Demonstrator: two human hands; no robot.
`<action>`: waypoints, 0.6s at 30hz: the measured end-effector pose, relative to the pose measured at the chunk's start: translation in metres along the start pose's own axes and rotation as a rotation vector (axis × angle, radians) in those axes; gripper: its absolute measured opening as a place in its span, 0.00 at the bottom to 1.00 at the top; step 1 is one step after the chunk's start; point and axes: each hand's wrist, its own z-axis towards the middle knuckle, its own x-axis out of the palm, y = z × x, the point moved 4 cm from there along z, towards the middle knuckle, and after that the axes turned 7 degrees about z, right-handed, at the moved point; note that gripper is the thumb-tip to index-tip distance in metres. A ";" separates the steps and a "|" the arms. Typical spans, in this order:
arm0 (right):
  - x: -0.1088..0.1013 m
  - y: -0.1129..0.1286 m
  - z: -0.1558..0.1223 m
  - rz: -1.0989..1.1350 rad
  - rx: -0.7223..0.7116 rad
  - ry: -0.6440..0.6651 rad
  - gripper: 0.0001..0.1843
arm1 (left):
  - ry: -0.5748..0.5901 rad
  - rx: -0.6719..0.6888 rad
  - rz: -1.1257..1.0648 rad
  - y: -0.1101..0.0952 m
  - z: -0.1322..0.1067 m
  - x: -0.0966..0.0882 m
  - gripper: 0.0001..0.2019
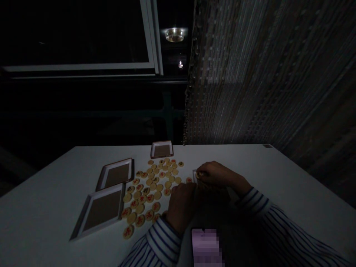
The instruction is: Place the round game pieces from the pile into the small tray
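Observation:
Round wooden Chinese chess pieces (152, 187) lie spread over the white table, several with red or black characters and several blank side up. My right hand (215, 173) is closed, with one black-marked chess piece (198, 174) at its fingertips. Beneath it shows the pale edge of a tray or box (194, 177), mostly covered by the hand and shadow. Just left of that edge, my left hand (182, 202) has its fingers curled downward; whatever they hold is hidden. A red-marked piece (188, 180) sits between the two hands.
Three shallow, light-rimmed trays stand left of and behind the pieces: a near tray (122, 193), a middle tray (132, 167) and a far tray (172, 150). A phone (204, 244) lies at the near edge. Behind the table (289, 207) hangs a string curtain (236, 74). The room is dim.

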 end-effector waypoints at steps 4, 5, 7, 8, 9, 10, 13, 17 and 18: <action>0.007 0.000 0.001 -0.034 0.004 0.043 0.13 | -0.010 0.012 -0.014 0.001 0.000 0.002 0.14; 0.008 -0.001 0.002 -0.035 0.005 0.053 0.13 | -0.016 0.014 -0.019 0.001 0.000 0.003 0.14; 0.011 -0.002 0.003 -0.028 0.005 0.069 0.12 | -0.034 0.013 -0.026 0.002 0.000 0.004 0.15; 0.012 -0.002 0.003 -0.022 0.004 0.071 0.12 | -0.044 0.010 -0.026 0.002 0.000 0.004 0.15; 0.013 -0.003 0.004 -0.018 0.004 0.073 0.12 | -0.046 0.010 -0.028 0.002 0.000 0.004 0.15; 0.014 -0.003 0.004 -0.016 0.005 0.075 0.12 | -0.040 0.010 -0.029 0.002 0.001 0.004 0.15; 0.015 -0.004 0.004 -0.022 0.012 0.082 0.12 | 0.000 0.010 -0.036 0.002 0.002 0.004 0.14; 0.013 -0.005 0.002 -0.031 0.020 0.084 0.11 | -0.011 0.012 -0.037 0.001 0.002 0.003 0.14; 0.013 -0.005 0.002 -0.033 0.018 0.082 0.12 | -0.019 0.011 -0.030 0.001 0.002 0.002 0.15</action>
